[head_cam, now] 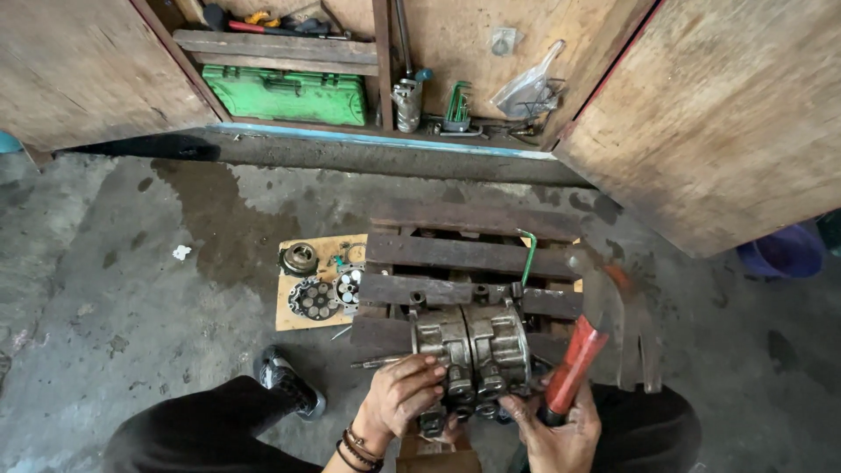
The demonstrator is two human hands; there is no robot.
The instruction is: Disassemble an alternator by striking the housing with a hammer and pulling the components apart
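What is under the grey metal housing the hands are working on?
The metal housing rests on a dark slatted wooden pallet on the concrete floor. The housing's underside and the slats directly below it are covered.

Open wooden cabinet at rear – green tool case (285, 95) on lower shelf, hex key set (458, 103) and clear plastic bag (530, 88) beside it. Cardboard sheet (293, 308) on stained concrete floor (131, 289), bearing round metal parts (314, 298) – a pulley-like disc (300, 258) apart. Blue basin (784, 250) at right edge
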